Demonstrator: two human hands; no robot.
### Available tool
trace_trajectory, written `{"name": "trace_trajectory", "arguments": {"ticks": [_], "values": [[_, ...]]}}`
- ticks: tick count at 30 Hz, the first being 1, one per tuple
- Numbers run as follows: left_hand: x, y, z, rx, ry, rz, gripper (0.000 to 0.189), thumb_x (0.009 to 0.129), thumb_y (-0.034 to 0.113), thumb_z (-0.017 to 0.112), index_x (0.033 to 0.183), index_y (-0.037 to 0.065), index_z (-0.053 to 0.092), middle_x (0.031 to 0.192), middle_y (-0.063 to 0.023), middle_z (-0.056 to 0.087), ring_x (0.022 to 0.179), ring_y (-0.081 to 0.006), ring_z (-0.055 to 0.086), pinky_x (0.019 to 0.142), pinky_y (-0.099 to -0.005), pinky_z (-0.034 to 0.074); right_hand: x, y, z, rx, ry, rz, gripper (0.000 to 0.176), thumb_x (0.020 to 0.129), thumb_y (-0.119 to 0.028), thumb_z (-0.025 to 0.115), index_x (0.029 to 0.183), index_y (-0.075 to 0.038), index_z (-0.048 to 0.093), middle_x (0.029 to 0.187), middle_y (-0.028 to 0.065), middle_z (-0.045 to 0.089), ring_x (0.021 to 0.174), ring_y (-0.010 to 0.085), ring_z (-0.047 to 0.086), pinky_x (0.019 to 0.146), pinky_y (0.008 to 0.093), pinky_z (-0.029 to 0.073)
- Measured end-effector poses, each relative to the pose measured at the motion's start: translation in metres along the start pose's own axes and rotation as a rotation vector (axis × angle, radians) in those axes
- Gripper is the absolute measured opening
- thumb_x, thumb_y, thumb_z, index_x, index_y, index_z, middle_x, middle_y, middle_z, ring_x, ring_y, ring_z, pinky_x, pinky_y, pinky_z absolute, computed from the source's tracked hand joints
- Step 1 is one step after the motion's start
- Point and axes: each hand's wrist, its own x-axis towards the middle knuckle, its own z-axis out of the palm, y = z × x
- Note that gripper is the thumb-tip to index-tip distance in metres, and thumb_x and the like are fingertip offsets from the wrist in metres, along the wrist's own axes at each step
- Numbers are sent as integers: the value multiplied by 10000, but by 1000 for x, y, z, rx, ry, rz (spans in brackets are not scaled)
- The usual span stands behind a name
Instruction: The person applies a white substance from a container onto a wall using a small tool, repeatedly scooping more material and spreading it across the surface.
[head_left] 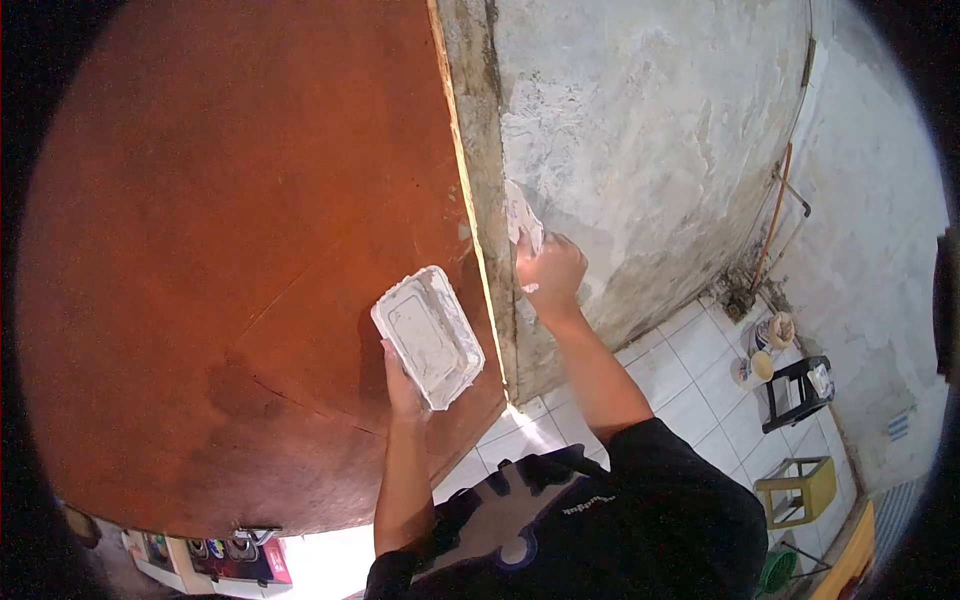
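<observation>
My left hand (402, 388) grips a white rectangular plastic tub (466, 338) from its lower left side, in front of a reddish-brown door (250, 200). Pale putty (425, 335) coats the inside of the tub. With closed fingers, my right hand (553, 272) holds a putty-smeared scraper (519, 212) against the grey wall (650, 130), beside the door's edge. The scraper's blade is largely covered in white, so its exact outline is hard to make out. White smears mark my right hand, and a whiter patch (545, 115) shows on the wall above it.
White floor tiles (700, 355) lie below. A black stool (797, 393), a yellowish stool (800, 490), buckets (755, 370) and a green basket (778, 568) stand along the right. A pipe (772, 215) runs by the far corner. The door handle (258, 534) is at lower left.
</observation>
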Motion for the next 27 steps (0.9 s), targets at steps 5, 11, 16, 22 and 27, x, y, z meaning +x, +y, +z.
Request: {"name": "trace_trajectory", "arguments": {"ticks": [5,11,16,22,27], "values": [[1,-1,0,-42,45,-2,647,938,526,277,1397,70,248,1396,-118,345,1241,-278,398,1017,-401,356,-1,22,1,-9,22,43,215,753,-219,648,689,-13,641,647,140,616,599,312,602,558,392,479],[3,-4,-3,-79,49,-1,633,945,509,279,1394,64,252,1387,-116,357,1235,-261,405,1013,-390,362,-5,79,4,296,-133,-206,263,766,-280,683,739,-21,657,675,140,629,595,309,593,543,392,451],[3,-11,-2,-98,65,13,630,949,500,276,1387,48,264,1383,-117,364,1232,-256,409,1016,-377,358,-19,92,24,445,-286,-181,255,754,-272,707,747,-22,655,666,133,625,580,305,582,518,373,438],[-1,-9,9,-38,139,37,636,946,503,285,1384,42,269,1382,-121,366,1235,-262,407,1020,-381,352,-16,102,44,204,-244,-205,405,768,-403,672,639,-21,638,599,136,600,555,311,579,539,379,439],[0,-23,26,-22,138,50,635,947,502,286,1385,43,269,1382,-124,366,1236,-263,406,1022,-381,349,-12,117,44,26,-231,-58,447,759,-443,669,606,-25,626,585,146,593,552,325,578,530,382,451]]}}
